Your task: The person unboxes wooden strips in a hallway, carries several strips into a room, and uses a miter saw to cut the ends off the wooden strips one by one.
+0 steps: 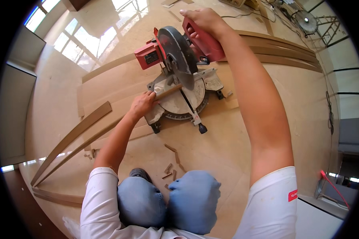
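A red and grey miter saw (175, 51) stands on the floor in front of me. My right hand (205, 23) is wrapped round its red handle (211, 48), the thumb lying along the top. On the saw's round base (179, 104) lies the end of a narrow brown wooden strip (169, 92), just beside the lowered blade guard. My left hand (143, 104) closes over this strip at the left of the base; its fingertips are partly hidden. The rest of the strip runs back to the lower left, past my left forearm. Whether the blade touches the wood cannot be seen.
Another flat board (73, 139) lies at the left, and several long trim strips (283, 51) lie at the right behind my forearm. Small wood offcuts (168, 169) are scattered before my knees. Cables (330, 107) and a round fan-like thing (306, 20) are at the far right.
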The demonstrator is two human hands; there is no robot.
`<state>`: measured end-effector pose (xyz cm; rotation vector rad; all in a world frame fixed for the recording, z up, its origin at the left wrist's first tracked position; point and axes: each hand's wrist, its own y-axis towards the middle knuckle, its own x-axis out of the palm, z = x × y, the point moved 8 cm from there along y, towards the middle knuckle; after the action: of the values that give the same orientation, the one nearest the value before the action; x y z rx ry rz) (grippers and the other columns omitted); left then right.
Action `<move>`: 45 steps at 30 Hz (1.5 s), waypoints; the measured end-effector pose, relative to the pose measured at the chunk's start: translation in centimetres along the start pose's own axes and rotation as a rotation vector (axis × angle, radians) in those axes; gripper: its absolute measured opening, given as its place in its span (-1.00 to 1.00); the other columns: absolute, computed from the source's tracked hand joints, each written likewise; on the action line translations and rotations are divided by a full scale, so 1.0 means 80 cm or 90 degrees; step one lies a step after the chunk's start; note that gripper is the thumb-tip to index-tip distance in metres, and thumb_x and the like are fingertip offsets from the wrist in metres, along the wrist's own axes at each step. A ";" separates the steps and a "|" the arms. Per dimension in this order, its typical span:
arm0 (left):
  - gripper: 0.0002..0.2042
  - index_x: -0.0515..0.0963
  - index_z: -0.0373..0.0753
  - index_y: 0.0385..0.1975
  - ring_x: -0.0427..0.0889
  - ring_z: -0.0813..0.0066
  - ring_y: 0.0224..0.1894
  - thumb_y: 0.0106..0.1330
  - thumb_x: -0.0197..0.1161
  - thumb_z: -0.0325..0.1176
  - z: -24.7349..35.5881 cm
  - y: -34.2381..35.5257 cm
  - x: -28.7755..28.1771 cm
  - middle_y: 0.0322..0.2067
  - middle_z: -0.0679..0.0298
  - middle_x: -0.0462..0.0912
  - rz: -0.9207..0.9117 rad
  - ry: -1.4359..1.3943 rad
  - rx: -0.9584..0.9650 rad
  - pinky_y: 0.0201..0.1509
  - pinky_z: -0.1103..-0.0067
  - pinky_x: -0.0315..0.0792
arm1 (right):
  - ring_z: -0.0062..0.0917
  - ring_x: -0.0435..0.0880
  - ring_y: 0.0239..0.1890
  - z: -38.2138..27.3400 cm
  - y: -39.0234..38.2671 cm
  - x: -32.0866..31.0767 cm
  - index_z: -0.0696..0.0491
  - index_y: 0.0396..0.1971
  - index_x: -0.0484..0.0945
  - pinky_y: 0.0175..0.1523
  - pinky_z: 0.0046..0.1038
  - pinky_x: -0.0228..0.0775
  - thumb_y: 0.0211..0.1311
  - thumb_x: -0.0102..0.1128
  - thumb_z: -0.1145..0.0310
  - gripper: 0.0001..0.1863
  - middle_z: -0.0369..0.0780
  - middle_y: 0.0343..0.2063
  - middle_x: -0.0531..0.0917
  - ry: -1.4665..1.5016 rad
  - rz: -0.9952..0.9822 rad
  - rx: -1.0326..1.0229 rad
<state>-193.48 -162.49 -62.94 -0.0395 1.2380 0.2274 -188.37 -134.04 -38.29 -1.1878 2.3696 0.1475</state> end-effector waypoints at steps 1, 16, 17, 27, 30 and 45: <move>-0.71 0.46 -0.23 -0.26 0.58 0.02 -0.09 0.33 0.29 -0.13 -0.001 0.006 0.011 -0.23 0.12 0.59 -0.060 -0.013 -0.021 -0.09 0.23 0.51 | -0.44 0.66 -0.53 0.020 0.014 0.001 0.17 -0.34 0.61 -0.44 -0.39 0.60 0.38 0.16 -0.11 -0.46 -0.16 -0.51 0.66 0.015 -0.023 0.027; -0.58 0.46 -0.24 -0.07 0.58 0.00 -0.02 0.20 0.41 -0.15 -0.032 0.003 0.031 -0.12 0.04 0.61 -0.028 0.054 -0.149 0.05 0.21 0.49 | -0.36 0.68 -0.62 -0.028 0.039 0.001 0.20 -0.59 0.61 -0.40 -0.29 0.59 0.41 0.15 -0.02 -0.43 -0.15 -0.64 0.66 -0.130 0.034 -0.048; -0.59 0.45 -0.25 -0.09 0.58 -0.02 -0.03 0.21 0.39 -0.16 -0.032 0.006 0.039 -0.12 0.03 0.61 -0.024 0.031 -0.146 0.04 0.20 0.48 | -0.35 0.68 -0.60 -0.017 0.043 0.000 0.19 -0.57 0.62 -0.37 -0.28 0.60 0.43 0.11 -0.04 -0.43 -0.14 -0.61 0.67 -0.116 0.031 -0.017; -0.70 0.44 -0.27 -0.20 0.57 -0.04 -0.05 0.26 0.35 -0.23 -0.007 0.005 0.015 -0.19 0.01 0.60 -0.026 -0.004 -0.111 0.01 0.22 0.48 | -0.42 0.63 -0.57 -0.017 0.019 0.015 0.25 -0.23 0.58 -0.49 -0.44 0.54 0.37 0.14 -0.12 -0.41 -0.11 -0.49 0.66 0.006 -0.064 0.119; -0.70 0.44 -0.28 -0.20 0.57 -0.01 -0.02 0.26 0.34 -0.23 -0.008 0.003 0.023 -0.19 0.01 0.61 -0.048 0.006 -0.111 0.03 0.25 0.49 | -0.50 0.50 -0.56 -0.016 0.014 0.025 0.21 -0.45 0.52 -0.44 -0.38 0.46 0.45 0.09 -0.01 -0.48 -0.17 -0.54 0.54 0.053 -0.090 0.154; -0.68 0.47 -0.32 -0.16 0.59 0.00 -0.02 0.27 0.33 -0.22 0.000 0.009 0.018 -0.17 0.00 0.61 -0.028 0.029 -0.127 0.03 0.25 0.49 | -0.58 0.61 -0.52 -0.013 -0.063 -0.002 0.16 -0.24 0.53 -0.37 -0.54 0.55 0.39 0.17 -0.09 -0.49 -0.24 -0.50 0.63 0.004 -0.004 -0.006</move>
<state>-193.15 -161.52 -64.22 -0.2449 1.2545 0.3124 -184.76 -137.37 -36.75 -1.2023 2.3733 0.1539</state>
